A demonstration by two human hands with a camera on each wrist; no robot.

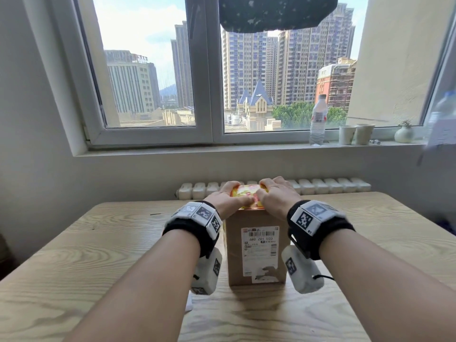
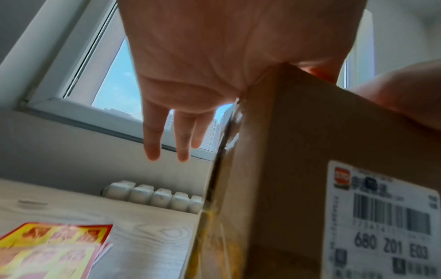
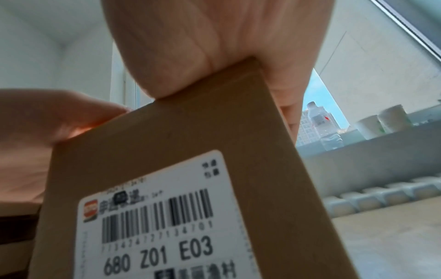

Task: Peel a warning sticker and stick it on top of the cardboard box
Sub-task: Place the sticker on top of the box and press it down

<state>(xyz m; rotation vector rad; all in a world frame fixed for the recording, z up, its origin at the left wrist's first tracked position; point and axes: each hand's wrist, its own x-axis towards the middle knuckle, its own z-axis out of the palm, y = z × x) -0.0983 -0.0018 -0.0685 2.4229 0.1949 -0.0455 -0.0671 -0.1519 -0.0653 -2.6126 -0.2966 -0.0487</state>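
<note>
Your cardboard box (image 1: 256,245) stands on the wooden table (image 1: 86,255), in the middle of the head view. The yellow warning sticker (image 1: 246,195) lies on top of the box. Your left hand (image 1: 228,197) and right hand (image 1: 276,196) press flat on it, one at each end, fingers out straight and gripping nothing. More stickers (image 2: 54,251) lie at the lower left of the left wrist view.
</note>
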